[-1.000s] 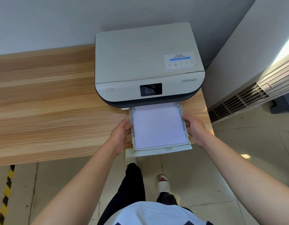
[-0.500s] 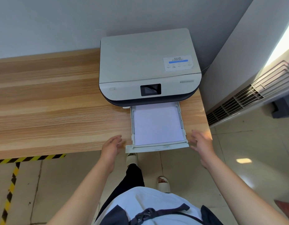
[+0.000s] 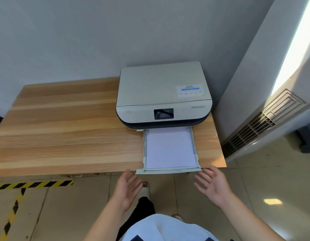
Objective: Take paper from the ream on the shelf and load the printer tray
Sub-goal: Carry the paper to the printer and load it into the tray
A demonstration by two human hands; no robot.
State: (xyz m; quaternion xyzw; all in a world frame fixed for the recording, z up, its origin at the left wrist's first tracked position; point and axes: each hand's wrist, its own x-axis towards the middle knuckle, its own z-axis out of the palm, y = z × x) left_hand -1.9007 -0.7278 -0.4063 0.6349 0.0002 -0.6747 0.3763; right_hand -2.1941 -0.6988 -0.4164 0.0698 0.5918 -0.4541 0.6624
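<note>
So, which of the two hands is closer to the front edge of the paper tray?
The right hand: its fingertips almost reach the front right corner of the tray. The left hand hangs lower, off the front left corner. Both are open and empty.

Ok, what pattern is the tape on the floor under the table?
Diagonal yellow and black stripes on the floor tape, seen best in the head view, the only one.

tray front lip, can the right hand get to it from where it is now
Probably yes. The right hand hangs open and empty just in front of the tray, off its right corner, and nothing lies between them. The tray juts past the table edge.
</note>
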